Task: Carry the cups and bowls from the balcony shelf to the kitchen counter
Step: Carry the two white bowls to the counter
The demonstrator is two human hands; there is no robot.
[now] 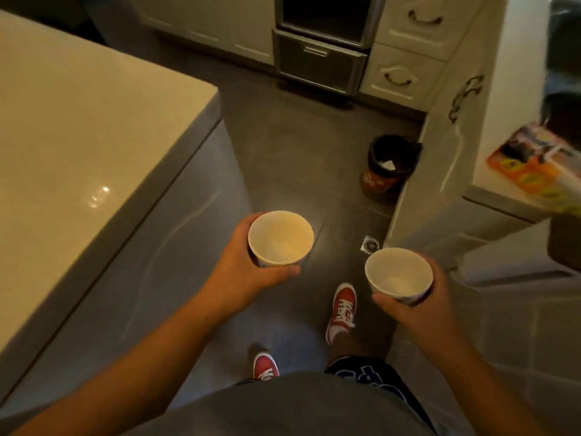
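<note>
You're mid-carry in the kitchen. Your left hand (251, 272) is wrapped around one empty cup (280, 239), your right hand (421, 305) around another cup (398, 272), both upright over the floor. The counter (78, 127) sits on your left; neither cup set down yet.

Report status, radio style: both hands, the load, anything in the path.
Left hand holds one white cup, right hand another. Both upright, look empty. Trash bin on floor ahead right; counter close left.
</note>
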